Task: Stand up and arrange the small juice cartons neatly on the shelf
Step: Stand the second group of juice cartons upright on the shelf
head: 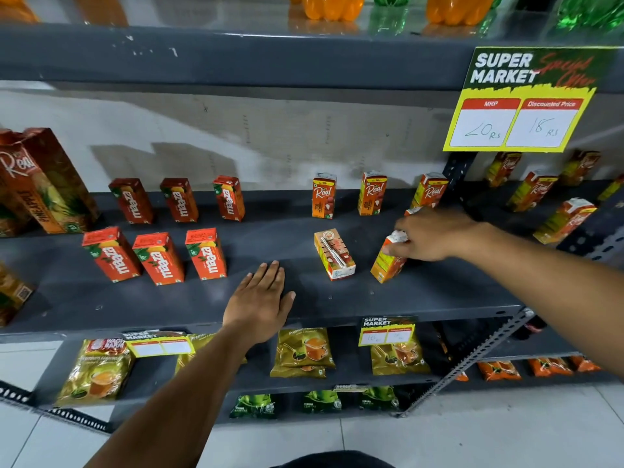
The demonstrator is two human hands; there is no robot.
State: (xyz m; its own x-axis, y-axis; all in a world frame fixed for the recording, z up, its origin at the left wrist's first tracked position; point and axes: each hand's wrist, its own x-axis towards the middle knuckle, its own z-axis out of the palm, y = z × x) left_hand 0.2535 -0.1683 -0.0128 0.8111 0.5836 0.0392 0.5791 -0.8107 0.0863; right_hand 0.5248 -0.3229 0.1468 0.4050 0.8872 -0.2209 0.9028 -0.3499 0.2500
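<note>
R hand (pixel 435 236): fingers closed round the top of a small Real carton (pixel 388 261), front row of the grey shelf (pixel 422 295). Carton looks tilted, base on the shelf, top leaning toward the hand.
L hand (pixel 260 300): flat, fingers spread, palm down on bare shelf near the front lip. Holds nothing.
Neighbour carton (pixel 335 254): just left of the held one, straw side facing out, twisted vs. the row. Not yet squared.
Back row Real (pixel 324 196): 3 upright, spaced, well behind the hand. A 4th carton partly hidden by R hand, can't tell how it sits.
Maaza cartons (pixel 158 258): 2 rows of 3, upright, well left. Look done.
Risk 1: grip is high on the carton; if R hand pushes instead of lifting, base prob. skids or the carton topples fwd toward the lip.
Risk 2: R wrist sits close to the hidden carton & rightmost back one; pulling the arm out wide could knock them.
Risk 3: swinging the held carton left may clip the twisted neighbour.
Risk 4: L hand sliding right could bump that neighbour too.
</note>
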